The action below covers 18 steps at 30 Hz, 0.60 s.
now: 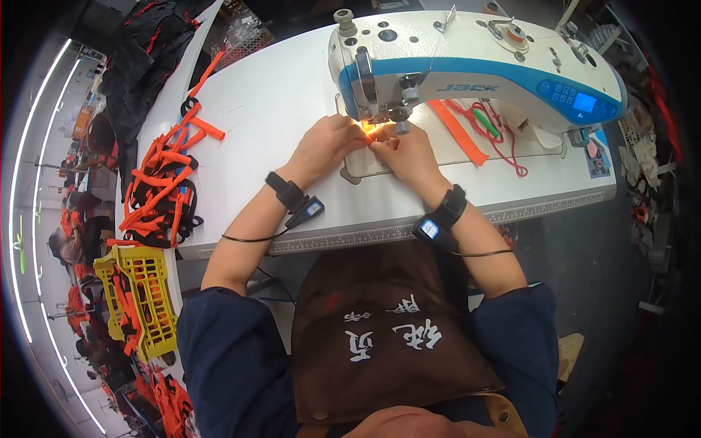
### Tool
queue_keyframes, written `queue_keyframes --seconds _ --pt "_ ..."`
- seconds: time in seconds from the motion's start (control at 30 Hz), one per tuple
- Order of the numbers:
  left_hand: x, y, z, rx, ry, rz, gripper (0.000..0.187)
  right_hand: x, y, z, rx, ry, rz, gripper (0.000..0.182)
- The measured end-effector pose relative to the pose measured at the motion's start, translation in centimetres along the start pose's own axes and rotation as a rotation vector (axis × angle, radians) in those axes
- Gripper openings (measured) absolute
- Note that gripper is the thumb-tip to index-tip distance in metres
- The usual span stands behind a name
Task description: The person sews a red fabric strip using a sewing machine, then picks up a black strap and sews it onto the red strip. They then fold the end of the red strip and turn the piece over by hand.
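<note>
Both my hands are at the needle area of a white and blue sewing machine (467, 62), under its lit lamp. A small orange piece of fabric (373, 136) shows between my fingertips, mostly hidden by them. My left hand (326, 148) pinches it from the left, fingers closed beside the presser foot. From the right, my right hand (407, 152) holds it between thumb and bent fingers. The glare of the lamp blurs its exact shape.
Orange and black straps (162, 175) lie heaped at the table's left. A yellow basket (157, 303) holds more orange pieces. Right of my hands lie an orange strip (460, 133), red cord (513, 157) and a green tool (485, 123). A ruler (504, 214) lines the front edge.
</note>
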State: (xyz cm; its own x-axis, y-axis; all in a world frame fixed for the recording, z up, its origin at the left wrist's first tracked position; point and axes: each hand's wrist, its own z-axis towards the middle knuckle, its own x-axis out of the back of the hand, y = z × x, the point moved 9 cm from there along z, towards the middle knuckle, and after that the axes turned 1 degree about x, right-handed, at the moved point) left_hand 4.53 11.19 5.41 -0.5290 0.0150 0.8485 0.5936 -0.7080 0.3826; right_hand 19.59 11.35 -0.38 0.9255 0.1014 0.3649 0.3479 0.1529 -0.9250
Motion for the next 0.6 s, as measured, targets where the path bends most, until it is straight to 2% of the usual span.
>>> queue_keyframes --seconds 0.07,0.17,0.37,0.43,0.57,0.6 --pt "0.1 0.4 0.0 -0.048 0.004 0.073 0.013 -0.1 0.8 0.0 -0.079 -0.007 0.028 0.017" --pt "0.3 0.6 -0.1 -0.044 -0.003 0.116 0.014 -0.1 -0.6 0.0 0.099 0.016 -0.134 0.018" --pt "0.6 0.2 -0.6 0.089 0.013 0.079 0.019 0.1 -0.4 -0.1 0.035 0.014 0.014 0.02" --pt "0.9 0.1 -0.8 0.1 0.065 0.034 0.026 0.0 0.2 -0.1 0.006 0.019 0.03 0.02" --pt "0.3 0.1 -0.8 0.161 0.051 -0.067 0.026 -0.2 1.1 0.0 -0.083 -0.004 0.048 0.024" --pt "0.2 -0.1 -0.9 0.17 0.071 -0.076 0.026 -0.1 1.0 0.0 -0.053 0.009 0.009 0.024"
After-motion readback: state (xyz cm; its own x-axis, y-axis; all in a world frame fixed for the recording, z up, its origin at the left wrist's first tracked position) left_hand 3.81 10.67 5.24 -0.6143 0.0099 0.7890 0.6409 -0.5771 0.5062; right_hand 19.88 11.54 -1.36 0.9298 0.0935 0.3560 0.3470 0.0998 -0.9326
